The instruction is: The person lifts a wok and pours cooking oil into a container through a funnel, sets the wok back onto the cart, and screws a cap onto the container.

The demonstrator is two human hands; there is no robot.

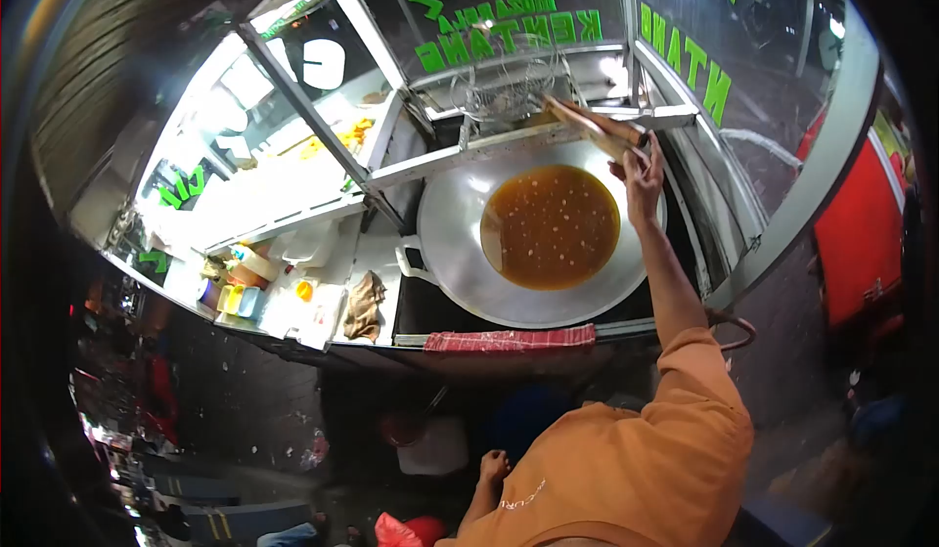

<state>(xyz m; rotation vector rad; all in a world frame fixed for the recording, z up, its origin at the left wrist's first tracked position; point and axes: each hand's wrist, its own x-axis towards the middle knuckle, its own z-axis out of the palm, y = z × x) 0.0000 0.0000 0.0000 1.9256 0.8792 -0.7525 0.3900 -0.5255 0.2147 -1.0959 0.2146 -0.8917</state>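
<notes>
My right hand (641,180) reaches over the right side of a large metal wok (450,224). Its fingers are closed around the end of a wooden handle (618,131). The handle slopes up to the left, towards a wire strainer (504,92) at the wok's back edge; the exact joint between them is hard to make out. Brown oil (553,226) with small bubbles fills the bottom of the wok. My left hand (496,466) hangs low by my body, away from the wok, with its fingers curled and nothing visible in them.
A red checked cloth (509,339) lies along the cart's front edge. On the left counter are a brown crumpled cloth (364,307) and small containers (242,300). A lit glass case (284,156) holds orange food. Metal frames and lettered glass enclose the wok's back and right.
</notes>
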